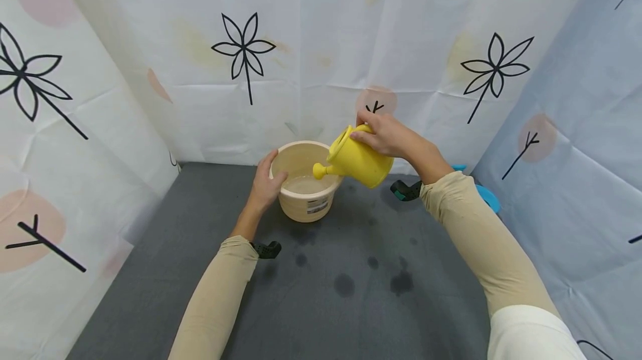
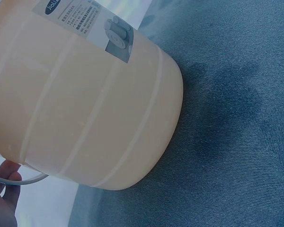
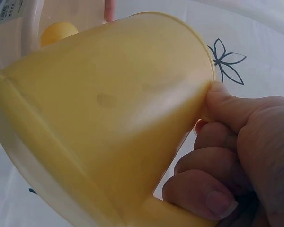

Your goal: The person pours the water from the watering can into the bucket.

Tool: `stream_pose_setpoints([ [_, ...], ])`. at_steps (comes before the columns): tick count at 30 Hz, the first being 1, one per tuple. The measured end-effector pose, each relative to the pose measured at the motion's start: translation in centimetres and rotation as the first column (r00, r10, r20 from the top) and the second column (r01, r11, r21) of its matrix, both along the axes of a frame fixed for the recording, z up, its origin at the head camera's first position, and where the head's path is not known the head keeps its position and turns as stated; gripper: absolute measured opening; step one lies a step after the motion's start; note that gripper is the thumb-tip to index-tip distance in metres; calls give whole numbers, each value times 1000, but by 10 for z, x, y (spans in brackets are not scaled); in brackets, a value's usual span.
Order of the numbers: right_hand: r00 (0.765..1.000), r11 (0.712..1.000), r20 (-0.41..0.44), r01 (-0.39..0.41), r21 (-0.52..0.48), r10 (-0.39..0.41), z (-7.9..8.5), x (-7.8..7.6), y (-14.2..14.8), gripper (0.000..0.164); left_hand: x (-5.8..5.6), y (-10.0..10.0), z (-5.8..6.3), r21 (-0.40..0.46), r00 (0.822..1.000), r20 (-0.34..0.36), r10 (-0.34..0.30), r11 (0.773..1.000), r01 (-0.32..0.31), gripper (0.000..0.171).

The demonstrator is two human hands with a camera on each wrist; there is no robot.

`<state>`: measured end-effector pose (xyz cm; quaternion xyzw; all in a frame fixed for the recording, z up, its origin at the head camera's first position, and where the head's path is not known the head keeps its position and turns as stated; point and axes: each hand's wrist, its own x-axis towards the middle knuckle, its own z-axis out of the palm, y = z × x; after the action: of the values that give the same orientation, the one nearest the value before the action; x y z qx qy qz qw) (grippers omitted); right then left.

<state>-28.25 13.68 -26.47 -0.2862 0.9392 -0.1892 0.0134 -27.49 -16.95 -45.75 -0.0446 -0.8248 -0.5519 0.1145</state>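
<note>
A cream plastic basin with a printed label stands on the grey cloth. My left hand grips its left rim, thumb over the inside; in the left wrist view the basin fills much of the frame, and a few fingers show at the lower left. Tilted to the left, a yellow watering can hangs in my right hand, its round spout head over the basin's opening. The right wrist view has my fingers curled round its handle. Whether water flows cannot be seen.
Dark wet spots mark the grey cloth in front of the basin. Blue items stand partly hidden behind my right forearm. White patterned curtains enclose the back and both sides.
</note>
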Motion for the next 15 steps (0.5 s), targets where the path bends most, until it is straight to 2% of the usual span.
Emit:
stream_pose_setpoints([
  [15, 1000, 1000, 7, -11, 1, 11, 1, -2, -1, 22, -1, 1, 0, 12, 1000, 5, 5, 1000, -5, 68],
])
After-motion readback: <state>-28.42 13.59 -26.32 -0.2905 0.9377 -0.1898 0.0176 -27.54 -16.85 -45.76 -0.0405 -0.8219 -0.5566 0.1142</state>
